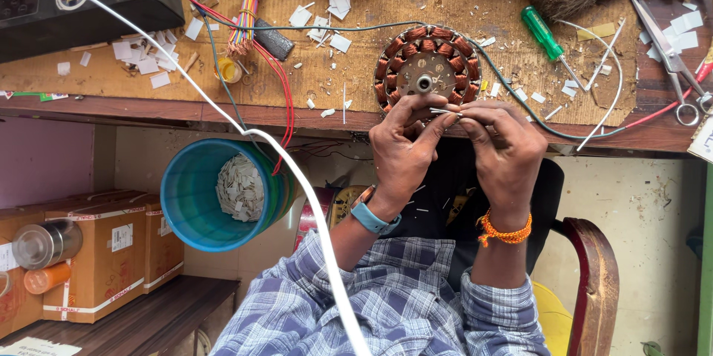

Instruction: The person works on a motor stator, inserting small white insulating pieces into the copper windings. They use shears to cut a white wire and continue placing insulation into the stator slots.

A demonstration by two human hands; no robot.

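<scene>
- At the table edge, left hand and right hand pinch a thin wire together.
- Just beyond them lies a copper-wound stator.

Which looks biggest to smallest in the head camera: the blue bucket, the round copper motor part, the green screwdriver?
1. blue bucket, though it hangs nearer the camera, so that flatters it
2. round copper motor part
3. green screwdriver

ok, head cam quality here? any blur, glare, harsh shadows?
Head view: even, soft light, no hard shadows; both hands and the copper-wound stator are sharp. The white cable close to the lens looks bright and a little soft. Slight glare on the black box. Bench edge looks a bit bowed.
</scene>
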